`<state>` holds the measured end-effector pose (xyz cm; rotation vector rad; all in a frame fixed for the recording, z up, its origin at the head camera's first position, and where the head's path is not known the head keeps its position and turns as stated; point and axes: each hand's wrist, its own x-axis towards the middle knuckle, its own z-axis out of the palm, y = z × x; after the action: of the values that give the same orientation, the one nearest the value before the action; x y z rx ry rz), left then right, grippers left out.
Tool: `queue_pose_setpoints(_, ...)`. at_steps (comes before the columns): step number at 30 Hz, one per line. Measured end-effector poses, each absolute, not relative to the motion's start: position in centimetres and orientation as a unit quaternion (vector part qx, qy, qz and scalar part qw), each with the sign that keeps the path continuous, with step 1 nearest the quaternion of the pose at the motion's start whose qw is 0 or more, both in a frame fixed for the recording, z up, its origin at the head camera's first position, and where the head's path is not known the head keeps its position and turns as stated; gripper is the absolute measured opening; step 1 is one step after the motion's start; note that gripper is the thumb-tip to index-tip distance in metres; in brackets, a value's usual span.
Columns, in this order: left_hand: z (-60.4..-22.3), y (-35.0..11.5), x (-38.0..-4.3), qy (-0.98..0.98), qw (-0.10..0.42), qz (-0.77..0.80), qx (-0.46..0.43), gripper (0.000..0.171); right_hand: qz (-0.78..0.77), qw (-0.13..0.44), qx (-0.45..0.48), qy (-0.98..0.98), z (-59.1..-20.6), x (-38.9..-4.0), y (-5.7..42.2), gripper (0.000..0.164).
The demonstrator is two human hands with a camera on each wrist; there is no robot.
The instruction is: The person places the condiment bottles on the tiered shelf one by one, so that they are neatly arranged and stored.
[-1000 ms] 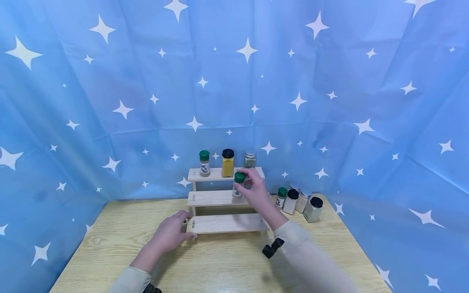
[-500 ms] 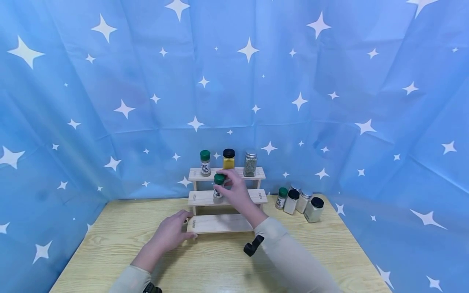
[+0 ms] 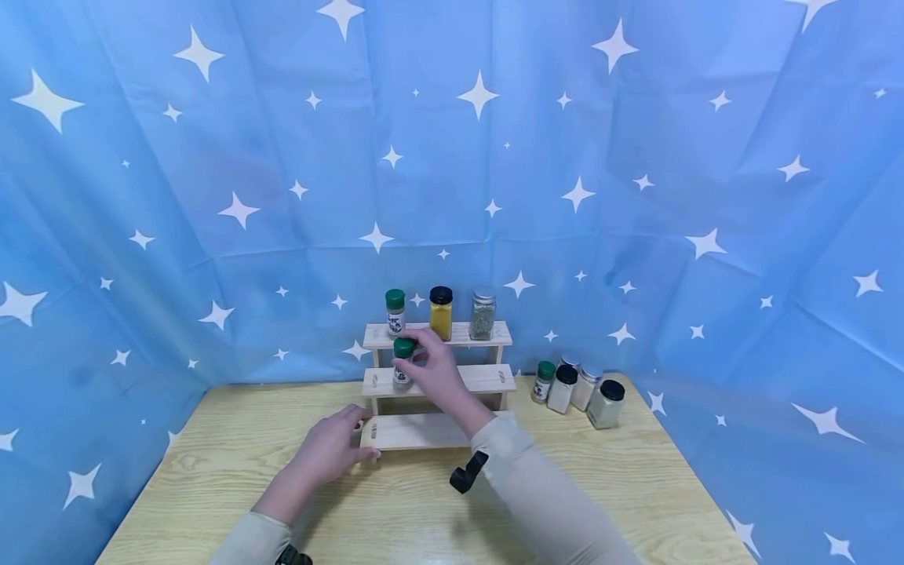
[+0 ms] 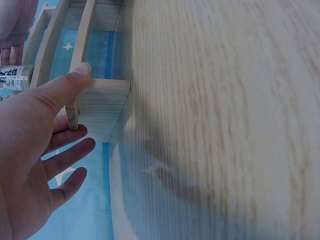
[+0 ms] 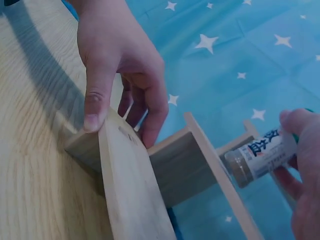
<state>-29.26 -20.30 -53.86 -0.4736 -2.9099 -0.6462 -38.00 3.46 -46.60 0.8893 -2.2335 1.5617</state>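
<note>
The head view is bright; the 2 wrist views are dimmer, soft shadows crossing the tabletop [image 4: 225,100].

Wood-grain tabletop [image 3: 395,510] bearing a tiered rack [image 3: 424,431]
Jars [image 3: 563,390] cluster right of it; three bottles [image 3: 441,315] stand along its top shelf [image 3: 462,336].

Three jars [image 3: 441,318] top the rack [image 3: 438,431], another jar [image 3: 402,380] at middle tier [image 3: 487,379], left; a jar cluster [image 3: 563,395] rightward on the surface [image 3: 395,510]!

"What hangs at the back?"
"A creased blue curtain [image 3: 438,204], printed with white four-pointed stars [image 3: 477,96], large and small."
"And below it?"
"A counter [image 3: 395,510] with pale wood grain, curtain along its back and both sides."
</note>
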Motion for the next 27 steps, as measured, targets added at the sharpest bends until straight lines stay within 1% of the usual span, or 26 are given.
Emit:
queue_pose_setpoints(6, -54.0, -20.3, -29.2, -0.962, 0.058, -0.217, -0.154, 0.067, 0.538, 0.13, 0.303, -0.776, -47.3, -37.7, 2.6, 0.05)
queue_pose_setpoints(12, -54.1, -20.4, -29.3, -0.961, 0.062, -0.22, -0.154, 0.067, 0.526, 0.149, 0.305, -0.779, -47.9, -37.6, 2.0, 0.054)
queue_pose_setpoints(15, -54.1, -20.4, -29.3, -0.961, 0.063, -0.22, -0.154, 0.067, 0.525, 0.149, 0.303, -0.781, -48.1, -37.4, 2.0, 0.059)
queue_pose_setpoints(22, -53.9, -20.3, -29.2, -0.961, 0.06, -0.222, -0.152, 0.068, 0.554, 0.13, 0.264, -0.779, -48.8, -37.1, 2.3, 0.079)
queue_pose_setpoints(27, -53.8, -20.2, -29.2, -0.961, 0.062, -0.224, -0.15, 0.069, 0.568, 0.135, 0.251, -0.772, -49.2, -37.1, 3.1, 0.079)
